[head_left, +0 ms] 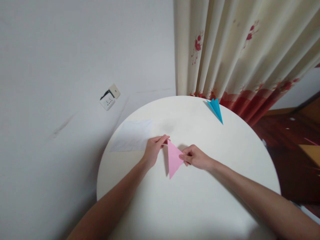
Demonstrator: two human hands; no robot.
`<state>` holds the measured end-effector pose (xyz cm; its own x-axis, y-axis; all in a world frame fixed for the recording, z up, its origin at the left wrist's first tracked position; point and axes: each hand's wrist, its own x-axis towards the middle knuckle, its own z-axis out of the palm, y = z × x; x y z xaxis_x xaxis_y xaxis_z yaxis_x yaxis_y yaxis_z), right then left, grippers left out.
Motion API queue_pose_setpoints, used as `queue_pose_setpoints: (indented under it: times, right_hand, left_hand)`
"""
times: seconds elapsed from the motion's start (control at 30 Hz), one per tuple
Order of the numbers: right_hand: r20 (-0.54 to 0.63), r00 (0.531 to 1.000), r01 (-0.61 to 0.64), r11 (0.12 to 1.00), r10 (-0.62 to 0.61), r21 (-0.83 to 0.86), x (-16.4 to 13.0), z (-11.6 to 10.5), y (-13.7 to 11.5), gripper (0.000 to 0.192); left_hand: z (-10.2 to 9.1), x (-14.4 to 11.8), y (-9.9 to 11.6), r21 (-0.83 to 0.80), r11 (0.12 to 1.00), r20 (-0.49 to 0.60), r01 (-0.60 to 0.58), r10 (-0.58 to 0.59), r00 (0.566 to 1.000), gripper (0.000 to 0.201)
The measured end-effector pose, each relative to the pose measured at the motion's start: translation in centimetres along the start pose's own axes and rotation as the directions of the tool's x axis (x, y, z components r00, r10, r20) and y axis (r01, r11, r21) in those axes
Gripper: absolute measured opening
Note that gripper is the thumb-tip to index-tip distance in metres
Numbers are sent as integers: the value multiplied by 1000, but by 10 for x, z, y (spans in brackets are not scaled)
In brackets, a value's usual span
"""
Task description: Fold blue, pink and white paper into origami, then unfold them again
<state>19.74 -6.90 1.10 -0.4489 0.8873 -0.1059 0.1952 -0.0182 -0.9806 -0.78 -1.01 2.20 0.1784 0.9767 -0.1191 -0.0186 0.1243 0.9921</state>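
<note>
A pink sheet of paper folded into a triangle [174,160] is held up a little over the round white table [160,206], casting a shadow to its left. My right hand [196,157] pinches its right corner between thumb and fingers. At the upper corner is my left hand [153,150], its fingers closed together with the tips at the paper's edge; the exact grip there is partly hidden. A blue folded paper plane [216,110] lies near the table's far right edge, its point toward me.
A thin white sheet [131,136] lies flat at the table's left side. Along the left runs a white wall with a power socket [108,101]. A cream and red curtain [225,50] hangs behind the table, and a dark reddish floor [282,143] shows at right.
</note>
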Motion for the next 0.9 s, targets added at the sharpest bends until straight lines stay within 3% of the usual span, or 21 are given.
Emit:
queue_pose_setpoints:
  times: [0.2,0.37,0.67,0.9]
  right_hand:
    - [-125,992,-3,1000,6,21,4,-3,5,54]
    - [-221,975,13,998,1,63,6,-4,3,54]
    - [-347,937,57,997,-37,46,11,-8,11,55]
    - [-479,878,49,997,-15,58,14,-17,15,49]
  left_hand:
    - [7,-10,0,162,985,275,59,-103,956,59]
    - [8,-14,-4,318,948,309,35,-139,941,57]
    - [9,-14,4,299,950,337,89,-193,922,45]
    - [8,-11,1,276,957,339,92,-186,922,42]
